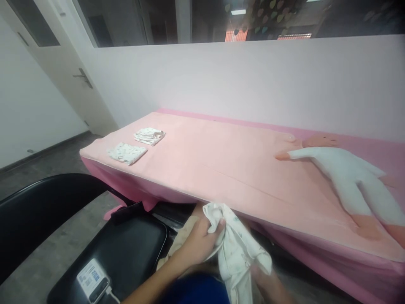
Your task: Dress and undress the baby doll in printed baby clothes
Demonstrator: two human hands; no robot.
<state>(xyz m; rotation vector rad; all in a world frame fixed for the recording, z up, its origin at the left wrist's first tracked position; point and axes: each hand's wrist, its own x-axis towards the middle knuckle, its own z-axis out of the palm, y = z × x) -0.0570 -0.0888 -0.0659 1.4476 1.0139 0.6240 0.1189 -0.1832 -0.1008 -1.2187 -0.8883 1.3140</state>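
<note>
My left hand [198, 240] grips the top of a white printed baby garment [236, 249] just below the table's front edge. My right hand [268, 285] is low in view, under the hanging cloth, its fingers hidden by the fabric. The garment droops between the two hands. On the pink-covered table [215, 160] lies a doll [348, 177] in a white suit at the right, on its back with arms out.
Two folded white printed cloths [127, 152] [149, 135] rest at the table's left end. A black chair [95, 236] stands at my left with a white power bank [93, 280] on its seat. A white wall runs behind the table; a door is at the far left.
</note>
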